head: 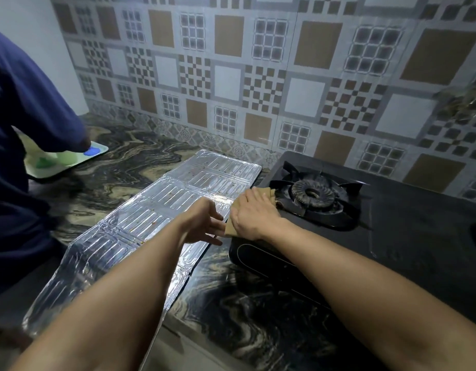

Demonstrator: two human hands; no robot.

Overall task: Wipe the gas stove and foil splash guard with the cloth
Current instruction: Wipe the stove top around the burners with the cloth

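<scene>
A second person in a blue shirt (22,124) stands at left, by a green board (68,162). The foil guard (140,226) lies flat on the marbled counter (258,303) beside the black stove (392,231), below a patterned tile wall (258,76). The right hand (254,214) presses the tan cloth (233,223) flat on the stove's near-left corner beside the burner (312,195), fingers straight. The left hand (202,223) hovers over the foil's edge, fingers loosely spread, tips near the cloth, holding nothing.

Tan cloth (233,210) on black stove (392,223)
</scene>
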